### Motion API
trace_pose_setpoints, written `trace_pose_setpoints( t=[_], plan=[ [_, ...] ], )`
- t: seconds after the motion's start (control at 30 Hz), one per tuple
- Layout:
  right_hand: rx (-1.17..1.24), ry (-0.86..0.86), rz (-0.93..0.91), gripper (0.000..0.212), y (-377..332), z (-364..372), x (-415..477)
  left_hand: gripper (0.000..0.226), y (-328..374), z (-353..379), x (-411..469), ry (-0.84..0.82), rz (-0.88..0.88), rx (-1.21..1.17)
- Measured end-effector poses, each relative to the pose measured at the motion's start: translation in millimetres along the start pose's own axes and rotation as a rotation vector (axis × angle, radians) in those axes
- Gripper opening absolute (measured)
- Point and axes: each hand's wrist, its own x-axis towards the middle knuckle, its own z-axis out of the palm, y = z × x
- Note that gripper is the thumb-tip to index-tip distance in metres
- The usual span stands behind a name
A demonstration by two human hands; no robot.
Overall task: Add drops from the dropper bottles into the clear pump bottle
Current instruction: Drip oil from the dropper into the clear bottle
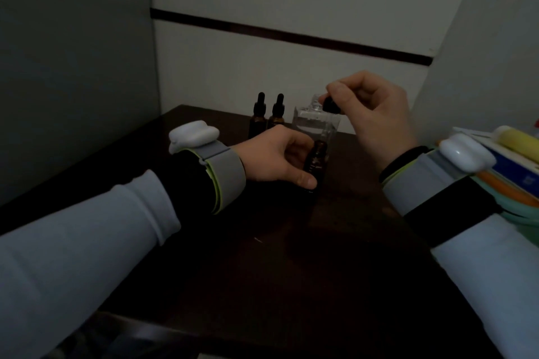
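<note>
At the left, the left grip is closed round the body of an open amber dropper bottle, thumb low at the front and fingers behind. It holds the bottle standing on the dark worktop, probably to steady it while its cap is out, so that it cannot tip. A white sensor on a grey wrist band sits above that wrist. Behind the hand, near the wall, two capped dropper bottles stand side by side, touching or nearly so, probably waiting their turn. Just right of them the clear pump bottle stands upright, directly behind the held amber one; its neck looks uncovered, though blur leaves that uncertain. Over that neck the right grip pinches the black dropper cap between thumb and forefinger, placed, I judge, so that drops fall straight in. The glass pipette is too dim to make out. At the far right edge lies a stack of coloured items, well apart from the bottles
</note>
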Motion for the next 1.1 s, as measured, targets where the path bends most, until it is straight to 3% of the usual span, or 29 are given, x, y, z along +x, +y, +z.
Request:
trace_pose_setpoints(
  t=[0.3,0.53,0.63,0.9,1.1],
  plan=[
    [-0.002,-0.010,-0.014,0.013,-3,0,0,0.042,-1,0,-1,0.010,-0.011,-0.093],
    [0.293,0.418,0.037,0.011,-10,-12,13,0.041,7,-9,-8,0.034,0.059,-0.412],
    [0.375,0.505,0.080,0.010,-10,-19,16,0.044,10,-14,-11,0.081,0.119,-0.503],
    [0.158,0.280,0.139,0.013,-6,-1,5,0.040,16,-32,-15,0.214,0.305,-0.753],
    [0.095,0.165,0.110,0.009,-3,3,-2,0.027,16,-30,-15,0.184,0.285,-0.816]
  ],
)
